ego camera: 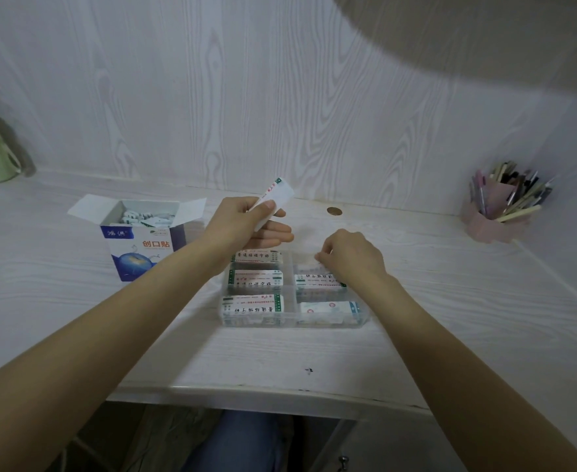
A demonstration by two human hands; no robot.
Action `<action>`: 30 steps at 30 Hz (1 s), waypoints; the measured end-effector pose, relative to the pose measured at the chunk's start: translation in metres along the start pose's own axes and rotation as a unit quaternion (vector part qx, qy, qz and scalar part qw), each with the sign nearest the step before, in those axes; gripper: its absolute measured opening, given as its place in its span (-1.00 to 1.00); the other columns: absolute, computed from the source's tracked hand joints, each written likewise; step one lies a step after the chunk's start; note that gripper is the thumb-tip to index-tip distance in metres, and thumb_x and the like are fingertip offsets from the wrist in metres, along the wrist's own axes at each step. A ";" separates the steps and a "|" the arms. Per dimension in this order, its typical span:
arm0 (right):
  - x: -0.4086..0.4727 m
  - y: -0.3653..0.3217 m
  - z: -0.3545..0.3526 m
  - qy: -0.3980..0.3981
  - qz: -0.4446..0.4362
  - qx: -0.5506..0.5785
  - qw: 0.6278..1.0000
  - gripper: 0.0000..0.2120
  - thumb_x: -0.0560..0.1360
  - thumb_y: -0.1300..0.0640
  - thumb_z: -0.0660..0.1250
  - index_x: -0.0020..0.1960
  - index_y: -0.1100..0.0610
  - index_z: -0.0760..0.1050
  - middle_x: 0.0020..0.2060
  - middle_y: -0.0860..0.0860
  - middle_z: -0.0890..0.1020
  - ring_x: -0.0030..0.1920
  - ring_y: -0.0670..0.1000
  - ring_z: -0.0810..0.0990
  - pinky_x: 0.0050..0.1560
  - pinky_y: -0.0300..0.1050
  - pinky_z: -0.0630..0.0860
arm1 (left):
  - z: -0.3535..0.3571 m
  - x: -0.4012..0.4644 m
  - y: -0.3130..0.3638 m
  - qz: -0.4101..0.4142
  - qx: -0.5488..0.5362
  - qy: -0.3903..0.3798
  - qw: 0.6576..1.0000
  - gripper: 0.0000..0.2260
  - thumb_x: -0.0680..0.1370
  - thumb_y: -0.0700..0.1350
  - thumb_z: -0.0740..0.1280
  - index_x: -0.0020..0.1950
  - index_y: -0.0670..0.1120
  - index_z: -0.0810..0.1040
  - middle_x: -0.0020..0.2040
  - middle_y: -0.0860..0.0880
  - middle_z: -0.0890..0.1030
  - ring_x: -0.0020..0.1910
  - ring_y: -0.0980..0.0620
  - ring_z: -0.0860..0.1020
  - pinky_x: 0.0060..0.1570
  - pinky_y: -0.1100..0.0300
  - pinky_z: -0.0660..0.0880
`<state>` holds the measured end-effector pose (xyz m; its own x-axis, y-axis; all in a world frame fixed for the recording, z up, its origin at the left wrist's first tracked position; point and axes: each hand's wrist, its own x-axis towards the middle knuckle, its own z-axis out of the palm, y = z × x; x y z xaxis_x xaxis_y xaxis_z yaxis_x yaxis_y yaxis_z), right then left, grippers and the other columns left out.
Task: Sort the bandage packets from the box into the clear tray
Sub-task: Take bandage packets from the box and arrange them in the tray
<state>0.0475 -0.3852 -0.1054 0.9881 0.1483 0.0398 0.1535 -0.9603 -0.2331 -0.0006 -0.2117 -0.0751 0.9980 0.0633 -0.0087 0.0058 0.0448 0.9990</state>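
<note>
Left hand (246, 221) pinches one bandage packet (275, 195), raised just behind the clear tray (293, 321); right hand (351, 255) closed on something pale over the tray's far right compartment, item unclear. Box (140, 240) open left of tray, packets inside; five compartments filled.

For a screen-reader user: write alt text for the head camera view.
A person's left hand holds up bandage packets while the right hand reaches into the far right compartment of a clear tray, whose other compartments hold packets. An open box of packets stands to the left on a white desk.
</note>
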 end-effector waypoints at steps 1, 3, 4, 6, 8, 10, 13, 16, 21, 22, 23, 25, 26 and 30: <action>0.000 -0.001 0.000 -0.006 0.000 -0.008 1.000 -0.70 0.57 -0.03 0.25 -0.25 0.12 0.50 -0.31 0.03 0.54 -0.26 0.06 0.54 -0.31 -0.18 0.35 | -0.001 0.001 0.001 0.001 0.000 0.001 1.000 -0.79 0.64 -0.14 0.19 -0.02 -0.21 0.56 -0.22 -0.16 0.69 -0.23 -0.02 0.69 -0.30 0.27 0.61; -0.003 -0.003 0.000 -0.016 -0.004 -0.037 0.999 -0.58 0.59 -0.11 0.18 -0.36 0.10 0.35 -0.40 0.00 0.44 -0.37 0.02 0.44 -0.37 -0.18 0.30 | -0.001 0.001 0.001 0.002 0.001 0.000 1.000 -0.79 0.63 -0.13 0.20 -0.02 -0.21 0.57 -0.22 -0.16 0.69 -0.23 -0.03 0.69 -0.30 0.27 0.60; -0.005 -0.005 0.000 -0.023 -0.012 -0.055 0.998 -0.56 0.59 -0.15 0.14 -0.35 0.10 0.33 -0.40 -0.01 0.43 -0.36 0.03 0.43 -0.34 -0.16 0.32 | -0.001 0.001 0.001 0.002 0.003 -0.001 1.000 -0.79 0.63 -0.13 0.20 -0.03 -0.20 0.57 -0.22 -0.16 0.69 -0.23 -0.03 0.69 -0.30 0.27 0.60; -0.009 -0.010 -0.002 -0.040 -0.023 -0.078 0.996 -0.52 0.59 -0.22 0.06 -0.30 0.11 0.37 -0.38 -0.01 0.43 -0.30 0.04 0.45 -0.25 -0.13 0.36 | 0.001 0.001 0.000 0.002 0.011 -0.006 1.000 -0.79 0.63 -0.13 0.19 -0.03 -0.19 0.57 -0.24 -0.14 0.69 -0.23 -0.03 0.69 -0.28 0.26 0.61; -0.013 -0.013 -0.003 -0.052 -0.028 -0.084 0.995 -0.47 0.59 -0.25 -0.02 -0.30 0.12 0.37 -0.36 -0.01 0.43 -0.27 0.04 0.46 -0.21 -0.11 0.36 | 0.004 0.001 -0.002 0.002 0.017 -0.010 1.000 -0.80 0.63 -0.13 0.19 -0.03 -0.19 0.57 -0.24 -0.13 0.69 -0.23 -0.02 0.69 -0.26 0.25 0.62; -0.015 -0.014 -0.004 -0.056 -0.031 -0.086 0.994 -0.45 0.60 -0.26 -0.06 -0.34 0.11 0.34 -0.34 0.00 0.44 -0.21 0.05 0.48 -0.18 -0.09 0.37 | 0.005 0.001 -0.003 0.002 0.016 -0.014 1.000 -0.80 0.63 -0.13 0.20 -0.03 -0.19 0.57 -0.25 -0.12 0.69 -0.24 -0.01 0.69 -0.27 0.26 0.62; -0.017 -0.012 -0.004 -0.038 -0.047 -0.093 0.994 -0.41 0.60 -0.25 -0.07 -0.30 0.17 0.38 -0.18 0.03 0.47 -0.02 0.08 0.50 -0.10 -0.05 0.38 | 0.006 0.001 -0.003 0.003 0.014 -0.018 1.000 -0.80 0.63 -0.14 0.19 -0.03 -0.19 0.57 -0.23 -0.14 0.69 -0.23 -0.02 0.69 -0.27 0.26 0.61; -0.017 -0.010 -0.005 -0.029 -0.050 -0.057 0.997 -0.39 0.61 -0.23 -0.06 -0.08 0.21 0.55 -0.07 0.08 0.58 0.00 0.09 0.54 -0.04 -0.03 0.42 | 0.007 0.000 -0.004 0.008 0.023 -0.025 0.999 -0.80 0.63 -0.13 0.19 -0.02 -0.19 0.57 -0.19 -0.15 0.69 -0.22 -0.03 0.69 -0.29 0.27 0.60; -0.013 -0.008 -0.018 0.011 -0.006 0.417 0.909 -0.59 0.63 -0.06 0.08 -0.03 0.16 0.61 -0.19 0.08 0.67 -0.23 0.00 0.60 -0.26 -0.19 0.44 | 0.008 0.000 -0.009 0.009 0.044 -0.045 0.998 -0.87 0.61 -0.18 0.23 0.04 -0.19 0.55 -0.13 -0.19 0.67 -0.20 -0.03 0.69 -0.27 0.28 0.60; -0.014 -0.008 -0.022 -0.008 0.000 0.503 0.864 -0.63 0.62 -0.05 0.12 -0.05 0.16 0.60 -0.22 0.08 0.67 -0.28 0.00 0.61 -0.31 -0.22 0.43 | 0.008 0.000 -0.009 0.009 0.046 -0.050 0.998 -0.88 0.61 -0.20 0.24 0.06 -0.18 0.54 -0.12 -0.19 0.67 -0.21 -0.02 0.69 -0.26 0.28 0.60; -0.015 -0.008 -0.024 -0.026 -0.010 0.551 0.834 -0.69 0.60 -0.02 0.18 -0.06 0.15 0.59 -0.24 0.08 0.66 -0.31 -0.02 0.61 -0.34 -0.25 0.42 | 0.009 0.000 -0.010 0.008 0.047 -0.057 0.997 -0.89 0.60 -0.21 0.25 0.07 -0.18 0.53 -0.12 -0.20 0.67 -0.21 -0.01 0.69 -0.25 0.29 0.60; -0.016 -0.010 -0.026 -0.031 -0.051 0.566 0.822 -0.87 0.54 0.12 0.33 -0.11 0.15 0.60 -0.28 0.07 0.65 -0.35 -0.07 0.61 -0.37 -0.30 0.42 | 0.011 -0.001 -0.010 0.009 0.047 -0.073 0.996 -0.89 0.60 -0.22 0.25 0.08 -0.16 0.53 -0.11 -0.20 0.67 -0.21 0.00 0.69 -0.26 0.30 0.60; -0.016 -0.010 -0.025 -0.018 -0.059 0.569 0.820 -0.94 0.50 0.21 0.38 -0.15 0.16 0.59 -0.31 0.06 0.64 -0.36 -0.09 0.61 -0.37 -0.31 0.43 | 0.012 -0.002 -0.009 0.008 0.043 -0.079 0.996 -0.89 0.60 -0.21 0.24 0.08 -0.15 0.53 -0.12 -0.19 0.67 -0.22 0.01 0.68 -0.28 0.31 0.59; -0.011 -0.002 -0.022 -0.003 0.002 0.705 0.709 -0.96 0.46 0.38 0.37 -0.14 0.28 0.55 -0.31 0.10 0.63 -0.31 -0.06 0.65 -0.23 -0.32 0.56 | 0.013 -0.003 -0.007 0.001 0.021 -0.085 0.996 -0.84 0.64 -0.15 0.18 0.07 -0.14 0.53 -0.14 -0.18 0.67 -0.25 0.00 0.68 -0.32 0.32 0.56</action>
<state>0.0366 -0.3902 -0.0838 0.9879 0.1514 0.0342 -0.0015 0.2300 -0.9732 -0.0027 -0.2254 -0.0812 0.9943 -0.1066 -0.0032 0.0035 0.0026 1.0000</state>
